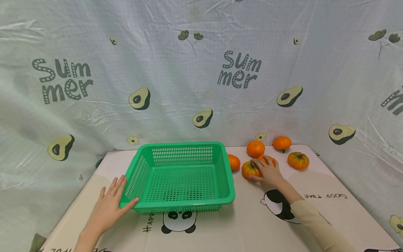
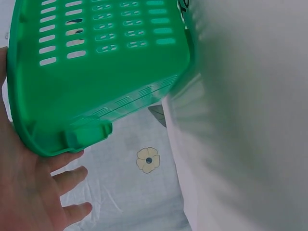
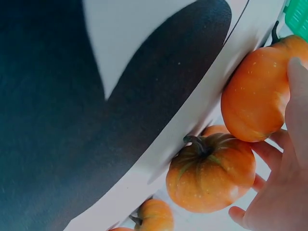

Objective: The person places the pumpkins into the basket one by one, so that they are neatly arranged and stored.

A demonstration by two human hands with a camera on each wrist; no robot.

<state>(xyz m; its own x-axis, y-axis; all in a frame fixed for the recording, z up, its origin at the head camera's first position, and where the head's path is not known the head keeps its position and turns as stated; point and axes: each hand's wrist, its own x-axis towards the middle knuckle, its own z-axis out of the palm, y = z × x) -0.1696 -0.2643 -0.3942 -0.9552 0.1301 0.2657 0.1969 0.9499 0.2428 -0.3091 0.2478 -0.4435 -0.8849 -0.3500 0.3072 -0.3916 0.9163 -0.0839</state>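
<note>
Straight and spread, the left hand's (image 1: 108, 205) fingers lie along the left rim of a green plastic basket (image 1: 185, 202), with the thumb angled toward its near left corner; they press from outside rather than curl round it. Over on the right, the right hand (image 1: 271, 175) reaches down on two small artificial pumpkins, its thumb and forefinger at the green-streaked pumpkin (image 1: 248, 171) and its other fingers over a plain orange pumpkin (image 1: 262, 159); whether it grips either cannot be told. Nearest, the printed tabletop (image 1: 220, 232) runs between the forearms up to the basket's near edge, where a panda print (image 1: 178, 224) shows. A strip of table separates the basket's left side from the table's left edge, and a wider stretch lies right of the right forearm. Inside the basket, the slotted floor and walls show. All the pumpkins sit on the table right of the basket: one (image 1: 234, 162) just beside its right wall, the two at the hand, a green-topped one (image 1: 298, 160) near the right edge, and two orange ones (image 1: 255, 148) (image 1: 282, 142) farther back, close to the avocado-printed cloth (image 1: 170, 87) hanging behind.
</note>
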